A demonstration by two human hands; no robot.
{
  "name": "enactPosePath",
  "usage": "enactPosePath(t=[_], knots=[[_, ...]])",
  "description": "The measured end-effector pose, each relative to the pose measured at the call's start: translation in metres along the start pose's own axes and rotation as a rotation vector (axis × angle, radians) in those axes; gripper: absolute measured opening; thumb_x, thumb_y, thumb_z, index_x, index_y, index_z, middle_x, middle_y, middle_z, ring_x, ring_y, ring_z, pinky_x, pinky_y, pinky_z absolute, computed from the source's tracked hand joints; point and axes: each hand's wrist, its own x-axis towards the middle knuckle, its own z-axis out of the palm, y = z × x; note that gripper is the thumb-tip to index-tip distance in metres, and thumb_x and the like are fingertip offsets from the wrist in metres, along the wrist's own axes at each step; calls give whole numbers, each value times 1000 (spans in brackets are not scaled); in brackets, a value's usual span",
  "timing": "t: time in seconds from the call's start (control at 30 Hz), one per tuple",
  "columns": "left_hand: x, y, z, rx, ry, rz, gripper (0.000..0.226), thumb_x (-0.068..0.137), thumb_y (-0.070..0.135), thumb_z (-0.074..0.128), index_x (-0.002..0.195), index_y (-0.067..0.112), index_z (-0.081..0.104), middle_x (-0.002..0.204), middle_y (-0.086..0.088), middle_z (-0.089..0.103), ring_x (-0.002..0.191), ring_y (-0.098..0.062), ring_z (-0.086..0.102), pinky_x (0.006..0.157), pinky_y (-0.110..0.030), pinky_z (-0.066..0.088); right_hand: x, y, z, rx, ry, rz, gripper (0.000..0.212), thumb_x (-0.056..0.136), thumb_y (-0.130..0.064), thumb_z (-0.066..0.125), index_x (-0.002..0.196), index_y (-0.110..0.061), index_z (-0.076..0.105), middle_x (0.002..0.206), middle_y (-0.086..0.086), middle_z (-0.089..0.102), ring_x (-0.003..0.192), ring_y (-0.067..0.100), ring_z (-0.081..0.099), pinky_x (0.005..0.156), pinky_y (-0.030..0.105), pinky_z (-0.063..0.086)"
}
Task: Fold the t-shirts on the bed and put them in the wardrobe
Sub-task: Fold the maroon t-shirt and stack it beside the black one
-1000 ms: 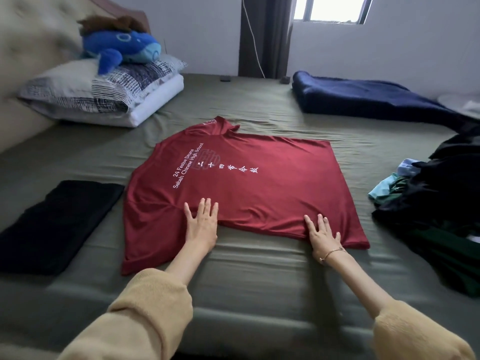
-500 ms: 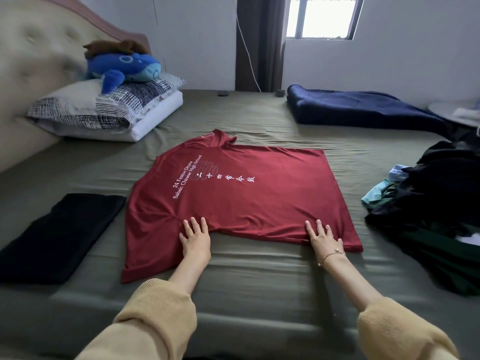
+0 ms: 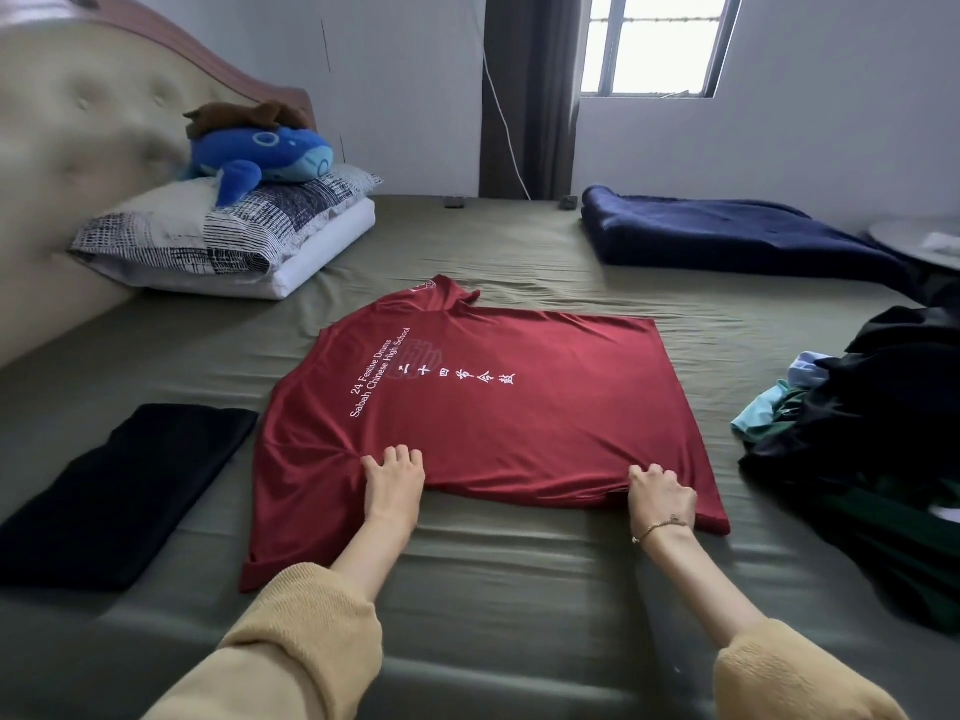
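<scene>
A red t-shirt with white lettering lies flat on the olive bed, collar toward the pillows. My left hand grips its near edge by the sleeve seam, fingers curled into the cloth, which puckers there. My right hand grips the same near edge by the hem corner, fingers curled over the fabric. A folded black t-shirt lies on the sheet to the left. At the right edge sits a heap of unfolded dark clothes.
Two stacked pillows with a blue plush toy sit at the padded headboard. A folded navy blanket lies at the far right. A window and a curtain are on the back wall.
Both hands lay flat with straight fingers on the shirt's near edge; now their fingers have curled and gathered the fabric. The view has tilted up slightly.
</scene>
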Motion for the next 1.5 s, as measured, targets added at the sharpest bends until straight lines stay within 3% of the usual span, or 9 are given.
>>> enactPosePath(t=[0.3, 0.43, 0.6, 0.73, 0.83, 1.07, 1.2, 1.37, 1.5], knots=[[51, -10, -17, -96, 71, -50, 24, 92, 20, 53, 116, 15, 54, 116, -1, 62, 113, -19, 54, 99, -37, 37, 52, 12, -15, 114, 159, 107, 32, 91, -3, 37, 118, -13, 53, 121, 4, 58, 118, 22, 52, 96, 35, 39], [92, -8, -31, -199, 32, -130, 26, 90, 5, 46, 110, 13, 60, 108, -4, 66, 106, -21, 62, 91, -33, 42, 89, 12, -25, 287, 134, 204, 30, 90, -4, 39, 119, -6, 46, 116, 14, 61, 112, 29, 58, 91, 36, 42], [146, -1, -33, -347, 50, -201, 28, 89, 5, 41, 105, 7, 63, 106, -10, 67, 102, -27, 63, 89, -33, 42, 142, 22, -26, 607, 44, 362, 34, 88, -11, 45, 119, -6, 59, 124, 19, 57, 115, 33, 55, 91, 35, 44], [176, 10, -23, -469, 63, -279, 32, 94, 21, 39, 106, 6, 64, 109, -12, 67, 106, -28, 60, 97, -38, 36, 171, 35, -17, 832, 19, 404, 38, 78, -22, 46, 104, -5, 67, 113, 21, 63, 107, 36, 57, 79, 32, 42], [185, 25, -13, -441, 53, -247, 37, 91, 35, 43, 108, 9, 63, 113, -8, 64, 114, -25, 54, 98, -40, 34, 183, 44, -8, 882, 58, 455, 29, 84, -14, 51, 106, -4, 66, 110, 23, 64, 106, 37, 57, 80, 33, 42], [194, 77, -16, -492, 161, 59, 33, 90, 43, 42, 105, 16, 55, 112, 2, 58, 115, -19, 45, 99, -39, 31, 188, 53, 13, 794, 215, 446, 29, 89, -17, 56, 108, 4, 65, 110, 27, 64, 107, 40, 57, 82, 38, 44], [198, 103, -21, -439, 182, 252, 31, 100, 32, 29, 118, 14, 49, 119, 0, 55, 118, -20, 44, 98, -36, 35, 188, 54, 19, 696, 242, 445, 30, 96, -19, 48, 109, 7, 56, 112, 30, 60, 107, 40, 57, 82, 40, 44], [199, 114, -18, -410, 197, 206, 25, 102, 27, 28, 114, 14, 47, 113, -2, 56, 111, -22, 48, 92, -39, 39, 188, 56, 26, 592, 288, 433, 26, 99, -15, 40, 112, 7, 46, 110, 30, 59, 107, 41, 56, 78, 43, 44], [190, 134, -17, -429, 373, 147, 33, 93, 30, 35, 104, 10, 59, 102, -9, 59, 97, -27, 56, 86, -47, 46, 186, 49, 32, 554, 436, 337, 24, 95, -10, 45, 112, 7, 50, 111, 28, 54, 106, 41, 50, 80, 48, 43]])
